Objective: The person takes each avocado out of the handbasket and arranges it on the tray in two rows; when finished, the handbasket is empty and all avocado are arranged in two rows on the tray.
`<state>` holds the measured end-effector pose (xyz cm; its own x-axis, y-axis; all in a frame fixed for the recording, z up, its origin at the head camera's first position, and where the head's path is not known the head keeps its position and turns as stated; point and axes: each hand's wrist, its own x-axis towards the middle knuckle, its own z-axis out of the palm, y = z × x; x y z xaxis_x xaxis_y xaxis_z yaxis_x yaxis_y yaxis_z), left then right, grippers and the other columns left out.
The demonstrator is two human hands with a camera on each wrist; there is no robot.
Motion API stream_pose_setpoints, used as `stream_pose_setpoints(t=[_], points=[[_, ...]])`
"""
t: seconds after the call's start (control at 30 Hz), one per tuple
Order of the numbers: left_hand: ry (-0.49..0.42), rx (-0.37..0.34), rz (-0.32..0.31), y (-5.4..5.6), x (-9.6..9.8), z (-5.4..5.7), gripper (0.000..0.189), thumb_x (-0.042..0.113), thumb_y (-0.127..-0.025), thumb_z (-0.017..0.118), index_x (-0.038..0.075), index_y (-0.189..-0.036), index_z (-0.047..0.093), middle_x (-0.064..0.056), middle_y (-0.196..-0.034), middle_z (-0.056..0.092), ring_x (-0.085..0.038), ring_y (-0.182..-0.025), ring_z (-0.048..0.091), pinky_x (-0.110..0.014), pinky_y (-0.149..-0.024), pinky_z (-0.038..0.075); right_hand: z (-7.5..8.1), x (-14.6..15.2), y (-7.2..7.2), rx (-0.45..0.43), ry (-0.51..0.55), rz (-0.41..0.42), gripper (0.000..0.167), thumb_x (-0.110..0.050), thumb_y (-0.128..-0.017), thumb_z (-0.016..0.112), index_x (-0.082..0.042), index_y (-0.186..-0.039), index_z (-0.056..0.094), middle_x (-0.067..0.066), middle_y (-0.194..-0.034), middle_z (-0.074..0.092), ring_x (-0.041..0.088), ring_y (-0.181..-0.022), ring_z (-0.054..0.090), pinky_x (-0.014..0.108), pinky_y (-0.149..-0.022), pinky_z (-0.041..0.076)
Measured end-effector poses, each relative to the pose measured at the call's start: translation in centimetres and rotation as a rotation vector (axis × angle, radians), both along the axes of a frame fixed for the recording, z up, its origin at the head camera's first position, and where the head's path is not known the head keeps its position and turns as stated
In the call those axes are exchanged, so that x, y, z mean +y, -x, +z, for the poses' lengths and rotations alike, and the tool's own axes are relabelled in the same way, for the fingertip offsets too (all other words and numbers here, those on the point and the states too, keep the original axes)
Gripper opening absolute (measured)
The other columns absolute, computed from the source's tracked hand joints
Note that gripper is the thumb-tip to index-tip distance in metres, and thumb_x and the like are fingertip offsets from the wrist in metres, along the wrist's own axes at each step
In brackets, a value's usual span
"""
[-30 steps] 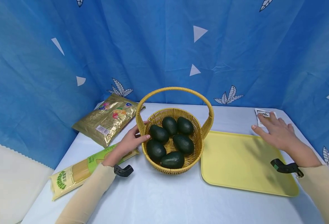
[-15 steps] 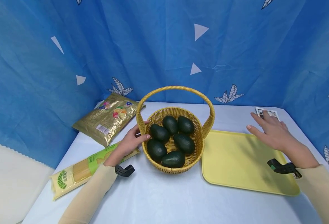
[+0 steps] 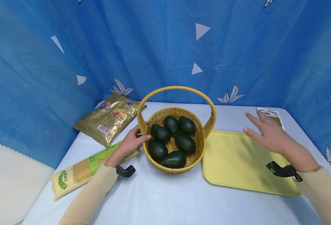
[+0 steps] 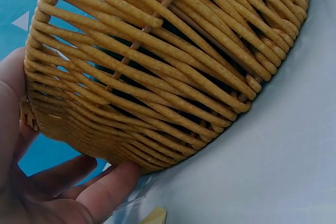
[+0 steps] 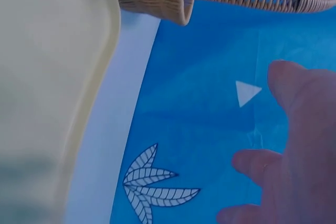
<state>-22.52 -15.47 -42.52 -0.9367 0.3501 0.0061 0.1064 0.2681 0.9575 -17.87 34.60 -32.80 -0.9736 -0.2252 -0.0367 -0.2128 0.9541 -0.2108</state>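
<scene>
A yellow wicker basket [image 3: 174, 171] with a tall arched handle [image 3: 176, 87] stands mid-table, holding several dark green avocados [image 3: 185, 144]. At its left side, my left hand [image 3: 130, 142] holds the rim, thumb over the edge and the other fingers against the outside. The left wrist view shows the thumb at the basket's rim and fingertips [image 4: 113, 187] under its woven wall. My right hand [image 3: 272, 134] hovers above the far right part of a yellow tray [image 3: 238, 172], fingers spread and holding nothing. In the right wrist view its fingers [image 5: 257, 161] are apart in the air.
Left of the basket lie a long bag of dry noodles [image 3: 81, 172] and, behind it, a gold foil bag [image 3: 109, 120]. A small white and brown packet [image 3: 276, 115] lies at the back right corner. Blue curtains [image 3: 165, 47] hang close behind the table.
My right hand has drifted left over the tray, away from the small packet, uncovering more of it. The left hand has kept its place on the basket rim.
</scene>
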Motion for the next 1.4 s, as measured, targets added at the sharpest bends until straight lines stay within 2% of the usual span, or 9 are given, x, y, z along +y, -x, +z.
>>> stream_pose_setpoints(t=[0.27,0.47,0.67,0.87,1.03,1.23,1.33,1.4], points=[[0.007,0.003,0.008,0.0,0.1,-0.1,0.062,0.023,-0.099,0.065,0.023,-0.156,0.04,-0.016,-0.152,0.051,-0.041,-0.132,0.056,-0.047,-0.1,0.055,0.8,-2.3,-0.8,-0.022,0.029,0.067,0.076,-0.049,-0.104,0.05,-0.011,-0.163,0.022,0.038,-0.164,0.011,0.067,-0.142,0.022,0.083,-0.105,0.023],[0.009,0.013,0.008,0.0,0.0,-0.1,0.063,0.022,-0.099,0.065,0.022,-0.156,0.04,-0.017,-0.152,0.051,-0.041,-0.132,0.056,-0.049,-0.102,0.054,1.4,-4.2,-1.9,-0.041,0.024,0.111,0.077,-0.053,-0.101,0.054,-0.017,-0.163,0.026,0.035,-0.164,0.02,0.063,-0.142,0.03,0.08,-0.103,0.034],[0.003,0.01,0.003,0.0,0.2,0.0,0.063,0.021,-0.099,0.065,0.021,-0.157,0.04,-0.017,-0.152,0.051,-0.042,-0.132,0.056,-0.049,-0.101,0.054,1.9,-6.4,-3.0,-0.059,0.031,0.166,0.073,-0.057,-0.1,0.055,-0.015,-0.158,0.039,0.028,-0.158,0.04,0.053,-0.14,0.043,0.071,-0.101,0.044],[0.006,0.011,0.009,0.0,0.2,0.0,0.063,0.022,-0.099,0.065,0.022,-0.156,0.04,-0.017,-0.153,0.051,-0.042,-0.133,0.056,-0.049,-0.101,0.054,2.6,-8.7,-3.9,-0.044,0.084,0.276,0.065,-0.054,-0.099,0.059,-0.014,-0.15,0.051,0.016,-0.145,0.058,0.041,-0.132,0.057,0.06,-0.099,0.052],[-0.003,0.008,0.011,0.0,0.2,-0.1,0.063,0.02,-0.099,0.065,0.02,-0.156,0.04,-0.018,-0.152,0.051,-0.043,-0.133,0.056,-0.048,-0.1,0.055,2.6,-10.9,-3.8,-0.054,0.129,0.365,0.064,-0.053,-0.098,0.061,-0.013,-0.147,0.054,0.011,-0.14,0.063,0.035,-0.125,0.063,0.054,-0.096,0.056],[-0.004,0.008,0.012,0.0,0.1,-0.2,0.063,0.02,-0.099,0.065,0.02,-0.157,0.04,-0.018,-0.153,0.05,-0.042,-0.133,0.056,-0.046,-0.099,0.056,1.9,-13.3,-3.0,-0.036,0.163,0.486,0.06,-0.049,-0.1,0.06,-0.012,-0.147,0.054,0.009,-0.142,0.062,0.031,-0.123,0.064,0.051,-0.097,0.056],[-0.006,0.008,0.008,0.1,0.1,-0.3,0.063,0.021,-0.099,0.066,0.02,-0.156,0.04,-0.017,-0.153,0.05,-0.042,-0.132,0.056,-0.047,-0.1,0.055,1.5,-14.3,-2.4,-0.034,0.169,0.52,0.059,-0.048,-0.101,0.059,-0.012,-0.147,0.054,0.011,-0.14,0.063,0.025,-0.11,0.068,0.044,-0.09,0.058],[-0.012,0.006,0.006,0.2,0.1,-0.3,0.063,0.02,-0.098,0.066,0.02,-0.156,0.041,-0.017,-0.153,0.05,-0.041,-0.132,0.057,-0.047,-0.1,0.055,1.0,-15.0,-2.0,-0.028,0.176,0.53,0.058,-0.046,-0.101,0.061,-0.012,-0.147,0.054,0.012,-0.138,0.063,0.023,-0.107,0.068,0.041,-0.088,0.057]])
